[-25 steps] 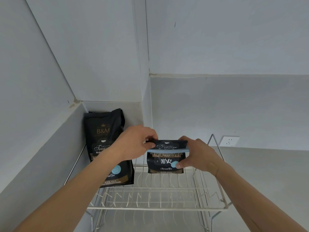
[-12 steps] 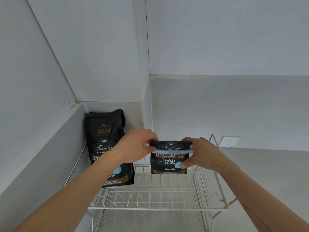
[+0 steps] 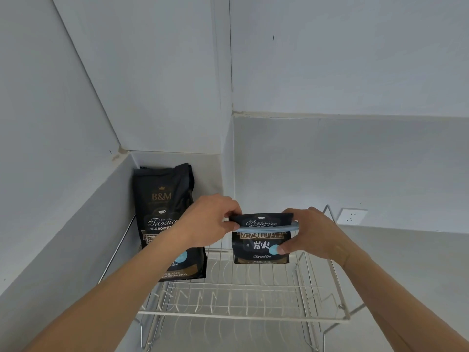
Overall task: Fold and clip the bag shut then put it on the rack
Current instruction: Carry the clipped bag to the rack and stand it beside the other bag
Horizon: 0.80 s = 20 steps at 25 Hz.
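A small black coffee bag (image 3: pixel 260 246) stands upright over the back part of the white wire rack (image 3: pixel 241 316). Its top is folded down and a long light-blue clip (image 3: pixel 269 227) runs across the fold. My left hand (image 3: pixel 210 221) pinches the folded top at its left end. My right hand (image 3: pixel 308 233) grips the right side, thumb on the bag's front and fingers over the clip's right end. Whether the bag's bottom touches the rack wires I cannot tell.
A taller black coffee bag (image 3: pixel 166 219) stands on the rack's left side, leaning into the wall corner. Grey walls close in at left and behind. A white wall socket (image 3: pixel 352 216) sits to the right. A lower rack tier shows beneath.
Both hands and the bag have shifted slightly to the right and a little down toward the rack; the grips are unchanged.
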Tool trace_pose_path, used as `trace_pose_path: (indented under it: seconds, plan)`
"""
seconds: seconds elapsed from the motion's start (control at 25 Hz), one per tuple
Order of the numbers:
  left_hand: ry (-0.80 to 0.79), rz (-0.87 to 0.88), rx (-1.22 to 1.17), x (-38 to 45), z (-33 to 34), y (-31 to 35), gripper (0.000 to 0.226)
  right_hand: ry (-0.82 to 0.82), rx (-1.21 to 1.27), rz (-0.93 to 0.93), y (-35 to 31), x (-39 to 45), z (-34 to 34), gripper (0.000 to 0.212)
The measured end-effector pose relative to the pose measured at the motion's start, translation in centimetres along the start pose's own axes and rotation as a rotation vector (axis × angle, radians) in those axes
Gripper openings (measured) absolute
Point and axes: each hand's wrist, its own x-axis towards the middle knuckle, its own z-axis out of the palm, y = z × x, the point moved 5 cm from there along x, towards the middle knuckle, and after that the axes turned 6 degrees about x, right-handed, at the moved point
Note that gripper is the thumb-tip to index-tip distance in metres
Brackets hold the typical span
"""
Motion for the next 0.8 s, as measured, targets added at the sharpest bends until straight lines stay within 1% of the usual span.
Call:
trace_pose_path:
  seconds: [0.2,0.36,0.56,0.68,0.8]
  plan:
    - [0.017,0.023,-0.002,0.4,0.7,0.1,0.009,-0.019,-0.011,0.003,0.2,0.0,0.3,0.052]
    - [0.022,0.012,-0.018,0.6,1.1,0.1,0.009,-0.019,0.047,0.021,0.4,0.0,0.5,0.047]
    - [0.023,-0.019,-0.12,0.3,1.4,-0.5,0.008,-0.008,0.122,0.032,0.9,-0.1,0.8,0.051]
    - [0.066,-0.063,-0.234,-0.1,1.9,-0.9,0.008,0.006,0.149,0.041,0.7,-0.2,0.6,0.058]
    - [0.129,-0.108,-0.293,-0.2,2.5,-0.9,0.013,0.037,0.18,0.014,0.4,-0.6,0.2,0.066]
